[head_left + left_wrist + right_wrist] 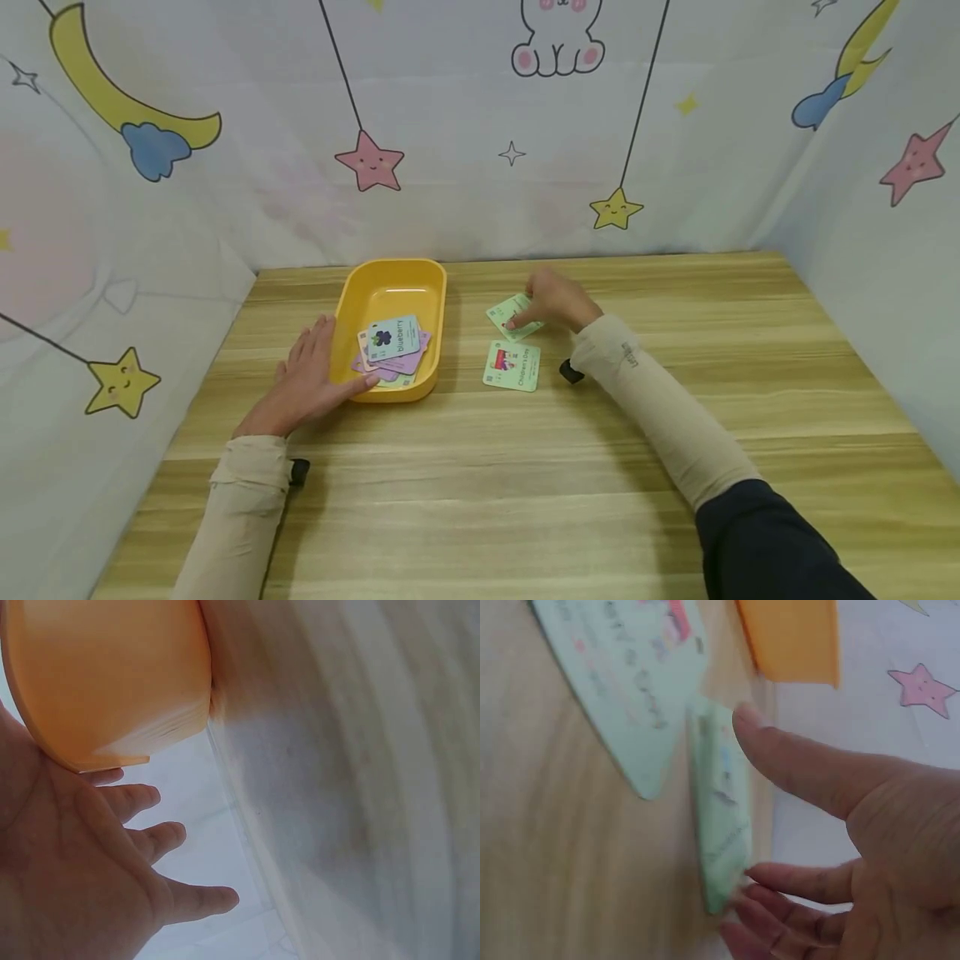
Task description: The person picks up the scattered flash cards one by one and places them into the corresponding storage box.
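A yellow tray [390, 275] stands on the table at centre left, with several cards in it and a blueberry card [393, 337] on top. My left hand [311, 375] rests against the tray's left side, fingers spread and thumb over the near rim. In the left wrist view, the palm lies beside the tray's outer wall [112, 682]. My right hand [558, 300] holds a pale green card [504, 310] at its right part, between thumb and fingers, low over the table. Another green card [525, 377], printed "Children's Day", lies flat just in front of it.
The wooden table [480, 500] meets a printed cloth backdrop [450, 100] along its far edge. More cloth hangs at the left and right sides. A black wrist-strap piece [572, 371] shows under the right wrist, another [299, 472] at the left wrist.
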The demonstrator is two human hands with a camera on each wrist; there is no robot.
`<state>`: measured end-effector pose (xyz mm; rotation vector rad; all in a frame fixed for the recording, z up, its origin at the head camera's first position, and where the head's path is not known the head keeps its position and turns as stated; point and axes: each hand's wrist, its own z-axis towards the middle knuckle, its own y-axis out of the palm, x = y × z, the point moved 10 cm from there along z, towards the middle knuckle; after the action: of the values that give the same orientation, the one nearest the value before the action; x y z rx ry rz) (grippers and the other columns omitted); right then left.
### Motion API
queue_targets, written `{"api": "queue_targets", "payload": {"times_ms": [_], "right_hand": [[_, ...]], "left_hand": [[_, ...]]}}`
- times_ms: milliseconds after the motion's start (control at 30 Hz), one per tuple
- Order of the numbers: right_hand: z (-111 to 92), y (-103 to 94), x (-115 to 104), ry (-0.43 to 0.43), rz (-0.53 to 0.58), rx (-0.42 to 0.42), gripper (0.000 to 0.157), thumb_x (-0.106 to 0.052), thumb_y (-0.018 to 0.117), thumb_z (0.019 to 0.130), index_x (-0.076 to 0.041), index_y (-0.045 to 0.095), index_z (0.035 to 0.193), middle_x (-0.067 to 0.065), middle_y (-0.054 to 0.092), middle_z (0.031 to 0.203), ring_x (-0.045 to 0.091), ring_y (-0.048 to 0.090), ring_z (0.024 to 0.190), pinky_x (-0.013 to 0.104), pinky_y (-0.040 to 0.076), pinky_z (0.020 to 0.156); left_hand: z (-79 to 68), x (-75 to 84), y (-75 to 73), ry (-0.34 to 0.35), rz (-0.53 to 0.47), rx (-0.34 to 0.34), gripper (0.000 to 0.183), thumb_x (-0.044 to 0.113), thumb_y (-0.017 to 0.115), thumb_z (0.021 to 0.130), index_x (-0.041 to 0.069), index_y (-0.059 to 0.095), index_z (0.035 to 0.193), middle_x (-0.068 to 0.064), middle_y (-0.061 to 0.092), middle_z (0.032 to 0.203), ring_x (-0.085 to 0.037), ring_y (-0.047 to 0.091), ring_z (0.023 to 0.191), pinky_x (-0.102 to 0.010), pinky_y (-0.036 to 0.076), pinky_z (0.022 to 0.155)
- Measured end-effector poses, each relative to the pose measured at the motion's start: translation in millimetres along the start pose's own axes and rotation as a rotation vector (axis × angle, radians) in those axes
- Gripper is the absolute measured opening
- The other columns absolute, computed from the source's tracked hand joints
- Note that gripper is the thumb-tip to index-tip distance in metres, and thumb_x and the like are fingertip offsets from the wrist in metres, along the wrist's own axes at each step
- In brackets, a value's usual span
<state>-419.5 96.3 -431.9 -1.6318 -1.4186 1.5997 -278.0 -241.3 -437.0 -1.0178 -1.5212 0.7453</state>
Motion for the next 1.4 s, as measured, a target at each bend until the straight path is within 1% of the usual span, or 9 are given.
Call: {"api": "queue_targets", "payload": {"times_ms": [33, 167, 300, 433, 533, 733, 867, 1100, 1400], "right_hand": [[0, 2.2, 0, 0.006, -0.023, -0.004, 0.060, -0.045, 0.091, 0.074, 0.001, 0.062, 0.100, 0.005, 0.046, 0.090, 0.019, 0.041, 0.080, 0.031, 0.037, 0.069], [1, 5.4, -2, 0.022, -0.086, 0.004, 0.062, -0.046, 0.089, 0.076, 0.000, 0.064, 0.110, 0.012, 0.053, 0.111, 0.026, 0.047, 0.097, 0.038, 0.046, 0.081], [4, 5.4, -1, 0.067, -0.097, -0.013, 0.058, -0.042, 0.089, 0.077, -0.002, 0.062, 0.108, 0.012, 0.057, 0.109, 0.027, 0.048, 0.098, 0.041, 0.047, 0.084], [6, 5.4, -2, 0.089, -0.107, -0.038, 0.061, -0.040, 0.090, 0.077, 0.000, 0.063, 0.116, 0.011, 0.058, 0.110, 0.027, 0.050, 0.102, 0.042, 0.049, 0.090], [6, 6.3, -1, 0.098, -0.100, -0.047, 0.061, -0.038, 0.091, 0.076, 0.000, 0.062, 0.115, 0.011, 0.058, 0.110, 0.027, 0.051, 0.101, 0.041, 0.049, 0.091], [1, 7.2, -1, 0.113, -0.010, -0.048, 0.048, -0.030, 0.090, 0.078, -0.005, 0.059, 0.105, 0.008, 0.057, 0.101, 0.024, 0.052, 0.090, 0.036, 0.048, 0.079], [3, 9.2, 7, 0.117, 0.068, -0.048, 0.037, -0.023, 0.088, 0.081, -0.005, 0.064, 0.103, 0.008, 0.061, 0.099, 0.022, 0.054, 0.086, 0.033, 0.048, 0.075], [7, 5.8, 24, 0.169, 0.178, -0.041, 0.050, -0.015, 0.085, 0.084, 0.003, 0.063, 0.124, 0.013, 0.063, 0.120, 0.026, 0.058, 0.102, 0.040, 0.051, 0.094], [8, 6.2, 30, 0.195, 0.216, -0.062, 0.045, -0.017, 0.085, 0.084, -0.001, 0.058, 0.117, 0.011, 0.059, 0.117, 0.026, 0.055, 0.103, 0.038, 0.049, 0.091]], "left_hand": [[0.1, 0.3, -0.3, 0.002, 0.001, 0.001, 0.124, 0.075, 0.062, 0.085, 0.013, -0.012, 0.163, -0.015, -0.012, 0.170, -0.048, -0.006, 0.154, -0.083, 0.003, 0.108], [1.2, 0.0, -2.1, 0.008, 0.002, 0.005, 0.124, 0.075, 0.061, 0.085, 0.012, -0.011, 0.163, -0.015, -0.011, 0.170, -0.048, -0.006, 0.154, -0.083, 0.003, 0.108], [2.0, 0.9, -3.1, 0.010, 0.000, 0.001, 0.124, 0.075, 0.061, 0.085, 0.012, -0.011, 0.163, -0.015, -0.012, 0.170, -0.048, -0.006, 0.154, -0.083, 0.002, 0.108], [2.2, 1.4, -3.1, 0.009, -0.003, -0.005, 0.124, 0.074, 0.062, 0.085, 0.012, -0.012, 0.163, -0.015, -0.013, 0.170, -0.048, -0.007, 0.154, -0.083, 0.002, 0.108], [1.6, 1.6, -2.5, 0.011, -0.008, -0.008, 0.124, 0.074, 0.062, 0.085, 0.012, -0.012, 0.163, -0.014, -0.013, 0.170, -0.048, -0.007, 0.154, -0.083, 0.002, 0.108], [-1.9, -0.9, 0.5, -0.005, -0.013, -0.011, 0.125, 0.074, 0.062, 0.085, 0.012, -0.012, 0.163, -0.015, -0.013, 0.170, -0.048, -0.007, 0.154, -0.083, 0.002, 0.108], [-3.2, -2.2, 1.7, 0.000, -0.020, -0.004, 0.126, 0.077, 0.062, 0.083, 0.012, -0.012, 0.163, -0.015, -0.012, 0.170, -0.048, -0.006, 0.153, -0.083, 0.002, 0.108], [-1.9, 0.9, -0.4, 0.019, -0.010, 0.011, 0.126, 0.077, 0.061, 0.083, 0.012, -0.011, 0.163, -0.015, -0.011, 0.170, -0.048, -0.005, 0.154, -0.083, 0.004, 0.108], [-0.6, 0.0, 0.9, 0.008, 0.009, 0.009, 0.124, 0.075, 0.061, 0.084, 0.011, -0.010, 0.163, -0.016, -0.010, 0.170, -0.049, -0.004, 0.153, -0.083, 0.004, 0.108]]}}
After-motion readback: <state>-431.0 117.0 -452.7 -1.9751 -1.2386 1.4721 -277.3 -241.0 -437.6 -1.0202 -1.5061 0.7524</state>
